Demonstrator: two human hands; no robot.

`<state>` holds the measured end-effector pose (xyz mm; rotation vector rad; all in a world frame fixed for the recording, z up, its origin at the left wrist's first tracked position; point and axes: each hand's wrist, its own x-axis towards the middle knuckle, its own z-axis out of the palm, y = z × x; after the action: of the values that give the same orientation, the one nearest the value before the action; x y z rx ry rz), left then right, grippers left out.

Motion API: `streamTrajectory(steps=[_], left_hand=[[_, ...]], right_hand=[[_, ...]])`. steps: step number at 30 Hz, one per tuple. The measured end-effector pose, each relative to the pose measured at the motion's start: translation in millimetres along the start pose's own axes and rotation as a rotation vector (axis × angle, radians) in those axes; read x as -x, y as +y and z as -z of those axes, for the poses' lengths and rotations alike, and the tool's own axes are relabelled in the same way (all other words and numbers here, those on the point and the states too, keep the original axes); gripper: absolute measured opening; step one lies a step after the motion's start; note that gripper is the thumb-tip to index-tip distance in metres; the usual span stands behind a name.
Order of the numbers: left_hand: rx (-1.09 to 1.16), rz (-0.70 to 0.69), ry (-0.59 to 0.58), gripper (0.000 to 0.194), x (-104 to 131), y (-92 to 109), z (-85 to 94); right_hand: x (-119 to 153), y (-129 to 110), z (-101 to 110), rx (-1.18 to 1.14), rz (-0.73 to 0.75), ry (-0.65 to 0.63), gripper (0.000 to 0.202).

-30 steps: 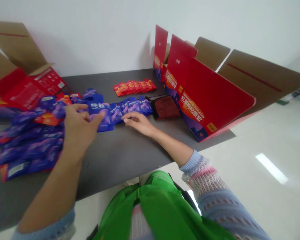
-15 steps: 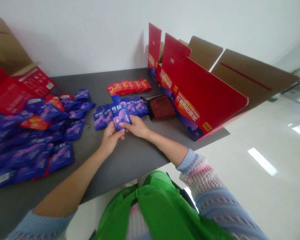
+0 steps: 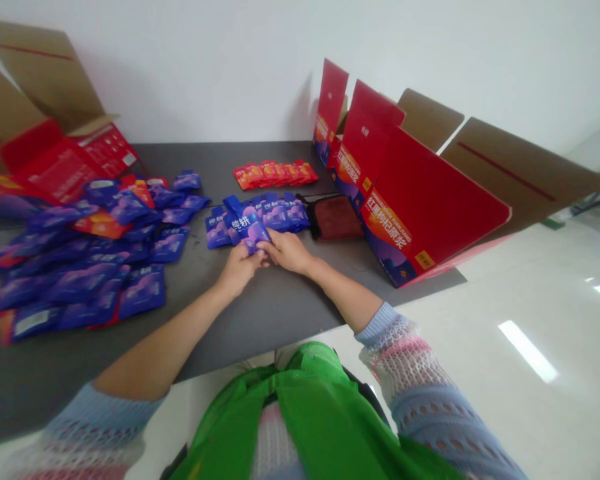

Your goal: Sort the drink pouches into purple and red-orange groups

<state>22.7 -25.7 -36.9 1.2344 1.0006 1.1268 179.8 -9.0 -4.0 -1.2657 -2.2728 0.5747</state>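
A purple pouch point(image 3: 248, 227) with white characters is held between both hands, its spout end tilted up to the left. My left hand point(image 3: 240, 268) grips its lower edge, with the fingers closed. On the pouch's lower right, my right hand point(image 3: 287, 251) pinches it between thumb and fingers. Just behind lies a row of purple pouches point(image 3: 279, 212), partly hidden by the held one. Farther back is a row of overlapping red-orange pouches point(image 3: 276, 175).
A heap of purple and red pouches point(image 3: 85, 260) covers the table's left side, before an opened red carton point(image 3: 60, 160). A dark reddish-brown zip bag point(image 3: 337, 219) lies right of the row. Red cartons point(image 3: 430, 200) with raised flaps stand along the grey table's point(image 3: 280, 313) right side.
The held pouch has tilted further to the left and sits slightly lower against the row behind. Both hands keep hold of it. The view has shifted a little to the left.
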Motion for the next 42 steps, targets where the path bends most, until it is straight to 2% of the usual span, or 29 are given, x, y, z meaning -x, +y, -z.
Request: streamTrajectory(steps=[2,5,9,15,20,25,27,28,31,33,36,42], left_hand=[[0.047,0.043,-0.003,0.042,0,1,1.3],[0.144,0.106,-0.082,0.048,0,7,4.2],[0.170,0.105,-0.146,0.049,-1,11,7.5],[0.048,0.048,-0.200,0.051,-4,8,10.2],[-0.086,-0.064,-0.213,0.046,-2,16,10.7],[-0.203,-0.051,-0.285,0.038,0,25,14.6],[-0.216,0.000,-0.327,0.036,0,26,16.9],[-0.218,0.049,-0.384,0.034,0,25,18.3],[-0.227,0.243,-0.667,0.027,3,25,22.1],[-0.235,0.319,-0.791,0.023,6,25,23.2],[-0.233,0.336,-0.799,0.022,10,28,22.9],[-0.168,0.351,-0.771,0.029,8,33,28.1]], right_hand=[[1,0,1,-0.024,-0.003,0.004,0.033],[3,1,3,-0.055,-0.019,0.021,0.036],[1,8,5,-0.071,0.008,0.030,0.043],[-2,15,10,0.015,0.083,-0.031,0.054],[5,1,20,-0.025,0.116,0.019,0.059],[7,-3,19,-0.152,0.107,0.074,0.065],[6,1,20,-0.197,0.080,0.110,0.066],[5,4,22,-0.225,0.074,0.123,0.066],[4,8,32,-0.300,0.081,0.123,0.063],[6,7,39,-0.331,0.103,0.039,0.059],[7,4,43,-0.318,0.121,-0.055,0.051],[6,0,38,0.099,0.053,0.104,0.040]])
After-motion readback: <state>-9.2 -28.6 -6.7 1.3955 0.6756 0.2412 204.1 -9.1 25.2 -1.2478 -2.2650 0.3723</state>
